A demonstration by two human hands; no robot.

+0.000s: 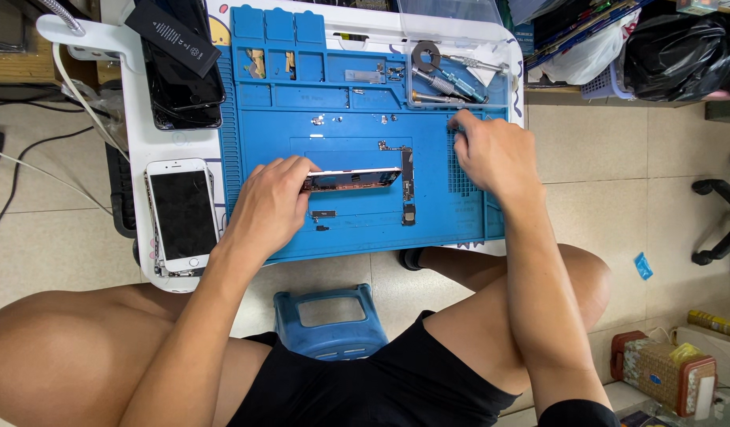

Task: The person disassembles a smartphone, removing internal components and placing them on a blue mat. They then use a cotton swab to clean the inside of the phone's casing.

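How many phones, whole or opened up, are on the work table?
3, maybe more. A white phone lies face up at the table's left edge; a dark phone stack lies above it, possibly hiding another; the left hand holds an opened phone body on edge on the blue mat.

Left of my blue mat lies a white smartphone with a dark screen (182,213), above it a stack of black phones (181,75). Below me, a blue plastic stool (330,320).

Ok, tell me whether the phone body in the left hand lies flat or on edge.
On edge: the left hand holds the phone body up, its thin side showing.
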